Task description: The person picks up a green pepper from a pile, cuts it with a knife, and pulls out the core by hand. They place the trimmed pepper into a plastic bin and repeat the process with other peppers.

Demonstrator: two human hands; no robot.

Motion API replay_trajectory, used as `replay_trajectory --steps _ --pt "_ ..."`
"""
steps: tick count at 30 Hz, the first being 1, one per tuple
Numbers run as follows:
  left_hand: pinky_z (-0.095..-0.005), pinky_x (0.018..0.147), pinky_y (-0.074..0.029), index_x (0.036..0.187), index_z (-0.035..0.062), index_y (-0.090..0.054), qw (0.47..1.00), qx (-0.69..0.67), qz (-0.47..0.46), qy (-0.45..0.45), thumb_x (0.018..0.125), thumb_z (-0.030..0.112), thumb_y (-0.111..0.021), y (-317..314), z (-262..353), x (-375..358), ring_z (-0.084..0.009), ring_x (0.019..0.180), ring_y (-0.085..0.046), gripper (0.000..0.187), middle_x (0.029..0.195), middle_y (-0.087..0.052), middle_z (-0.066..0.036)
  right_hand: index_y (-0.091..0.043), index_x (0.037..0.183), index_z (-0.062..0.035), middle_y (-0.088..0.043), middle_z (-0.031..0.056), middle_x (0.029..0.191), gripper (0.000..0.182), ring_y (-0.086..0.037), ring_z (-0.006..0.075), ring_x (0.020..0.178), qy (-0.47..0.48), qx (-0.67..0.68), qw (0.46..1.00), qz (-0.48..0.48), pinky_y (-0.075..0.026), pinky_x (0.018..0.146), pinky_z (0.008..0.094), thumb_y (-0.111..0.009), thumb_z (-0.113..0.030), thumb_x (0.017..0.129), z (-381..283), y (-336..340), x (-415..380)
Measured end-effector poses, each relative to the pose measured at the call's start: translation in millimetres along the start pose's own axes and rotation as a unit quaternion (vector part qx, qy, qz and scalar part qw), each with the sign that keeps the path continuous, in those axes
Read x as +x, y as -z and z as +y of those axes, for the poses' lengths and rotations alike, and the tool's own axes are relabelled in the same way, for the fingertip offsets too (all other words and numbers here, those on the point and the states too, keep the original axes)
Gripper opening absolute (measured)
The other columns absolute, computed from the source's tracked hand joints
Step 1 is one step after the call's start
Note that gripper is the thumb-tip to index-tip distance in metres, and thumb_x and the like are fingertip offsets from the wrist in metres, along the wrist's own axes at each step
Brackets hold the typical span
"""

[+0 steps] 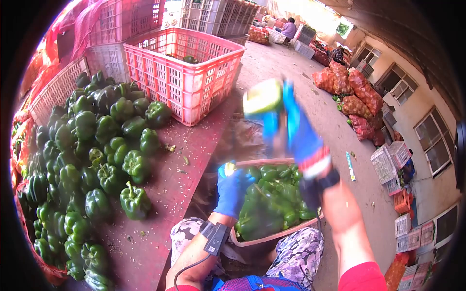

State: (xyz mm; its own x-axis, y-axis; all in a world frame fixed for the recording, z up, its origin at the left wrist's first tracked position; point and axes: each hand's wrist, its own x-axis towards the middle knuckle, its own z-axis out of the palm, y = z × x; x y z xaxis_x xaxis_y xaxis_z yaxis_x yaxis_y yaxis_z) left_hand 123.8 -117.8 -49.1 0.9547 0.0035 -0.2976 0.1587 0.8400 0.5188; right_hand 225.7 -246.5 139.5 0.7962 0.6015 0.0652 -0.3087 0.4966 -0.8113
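Observation:
My right hand (301,133), in a blue glove and blurred by motion, is raised above a crate (276,237) at my knees. It is closed on a cut green bell pepper (262,98), whose pale inside shows. My left hand (230,193), also gloved in blue, is lower, by the crate's left side. Its fingers are closed around a small pale-yellow piece (229,169), too small to name surely. Several green bell peppers (272,194) fill the crate, many looking cut and glossy. Whole green bell peppers (107,128) lie heaped on a reddish table (145,237) to the left.
A pink plastic crate (187,77) stands at the table's far end with a few peppers inside. Stacked crates (218,17) are behind it. Filled red net sacks (361,92) line the right side, with more crates (391,162) nearer. Another person (289,29) crouches far back.

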Motion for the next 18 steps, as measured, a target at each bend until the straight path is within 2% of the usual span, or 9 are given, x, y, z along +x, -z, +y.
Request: replay_trajectory --steps 1,3,6,7,10,12,14,15,18 --pt "-0.0378 0.07 -0.061 0.127 0.0138 -0.05 1.0 0.004 -0.024 0.001 0.093 0.011 -0.064 3 -3 -1 -0.021 0.076 -0.064 0.037 0.096 -0.059 -0.008 -0.037 0.146 -0.008 -0.063 0.018 0.124 0.076 -0.067 0.0154 0.09 0.019 -0.015 1.0 0.016 -0.059 0.067 0.0252 -0.067 -0.052 0.092 -30 -12 41" --pt "-0.0366 0.067 -0.06 0.122 0.0157 -0.051 0.999 0.017 -0.019 0.034 0.094 0.019 -0.067 -3 11 -3 -0.0195 0.075 -0.063 0.032 0.095 -0.059 -0.006 -0.044 0.139 -0.007 -0.063 0.0188 0.117 0.068 -0.055 0.0052 0.06 0.027 -0.041 0.953 0.297 -0.052 0.054 0.0207 -0.068 -0.051 0.093 -63 -52 91" --pt "-0.0308 0.056 -0.052 0.091 0.0155 -0.054 0.998 0.036 -0.049 0.016 0.099 0.046 -0.061 2 38 -1 -0.0156 0.064 -0.057 0.032 0.076 -0.053 -0.001 -0.057 0.117 -0.0025 -0.068 0.0098 0.093 0.053 -0.058 0.01 0.061 0.078 -0.284 0.934 0.203 -0.053 0.057 0.0274 -0.068 -0.049 0.094 -49 -48 86" --pt "-0.0301 0.054 -0.051 0.085 0.0136 -0.055 0.999 -0.028 -0.028 0.006 0.101 0.046 -0.057 6 40 5 -0.0162 0.062 -0.057 0.036 0.071 -0.052 0.0 -0.062 0.114 -0.0033 -0.069 0.0082 0.091 0.044 -0.057 0.0098 0.061 0.04 -0.313 0.94 0.129 -0.052 0.056 0.0282 -0.069 -0.042 0.094 -35 -37 68" --pt "-0.0327 0.061 -0.056 0.09 0.0086 -0.056 0.995 -0.087 0.044 -0.002 0.102 0.032 -0.057 17 42 20 -0.0198 0.067 -0.062 0.026 0.077 -0.059 -0.006 -0.068 0.106 -0.0045 -0.069 0.0051 0.081 0.036 -0.058 0.012 0.057 -0.081 -0.47 0.86 0.182 -0.048 0.05 0.0299 -0.069 -0.039 0.094 48 9 -5" --pt "-0.0342 0.064 -0.058 0.096 0.0065 -0.057 0.949 0.229 0.017 -0.217 0.102 0.025 -0.057 41 15 37 -0.0212 0.071 -0.064 0.019 0.081 -0.061 -0.008 -0.068 0.095 -0.0045 -0.062 0.0053 0.068 0.036 -0.06 0.0143 0.058 -0.183 -0.513 0.802 0.246 -0.048 0.053 0.0327 -0.07 -0.04 0.09 110 67 -58" --pt "-0.0346 0.066 -0.059 0.102 0.0049 -0.057 0.882 0.354 0.006 -0.312 0.102 0.019 -0.056 45 -3 42 -0.0224 0.075 -0.065 0.014 0.084 -0.061 -0.01 -0.069 0.101 -0.0042 -0.07 0.0175 0.079 0.045 -0.07 0.0342 0.078 -0.189 -0.672 0.686 0.205 -0.054 0.073 0.0442 -0.074 -0.046 0.083 151 114 -100" --pt "-0.0342 0.067 -0.059 0.105 0.0044 -0.057 0.892 0.332 0.016 -0.308 0.101 0.017 -0.056 40 -11 42 -0.0229 0.076 -0.065 0.013 0.086 -0.062 -0.01 -0.068 0.111 -0.0069 -0.072 0.0216 0.093 0.055 -0.069 0.0391 0.09 -0.223 -0.684 0.663 0.204 -0.054 0.081 0.0465 -0.076 -0.05 0.078 168 127 -116" --pt "-0.0289 0.062 -0.055 0.105 0.0079 -0.061 0.998 0.057 0.016 0.015 0.1 0.024 -0.06 7 11 16 -0.0189 0.076 -0.063 0.017 0.085 -0.061 -0.007 -0.063 0.121 -0.0081 -0.071 0.021 0.1 0.065 -0.069 0.0382 0.095 -0.15 -0.74 0.61 0.241 -0.053 0.085 0.0469 -0.078 -0.051 0.075 204 121 -144"
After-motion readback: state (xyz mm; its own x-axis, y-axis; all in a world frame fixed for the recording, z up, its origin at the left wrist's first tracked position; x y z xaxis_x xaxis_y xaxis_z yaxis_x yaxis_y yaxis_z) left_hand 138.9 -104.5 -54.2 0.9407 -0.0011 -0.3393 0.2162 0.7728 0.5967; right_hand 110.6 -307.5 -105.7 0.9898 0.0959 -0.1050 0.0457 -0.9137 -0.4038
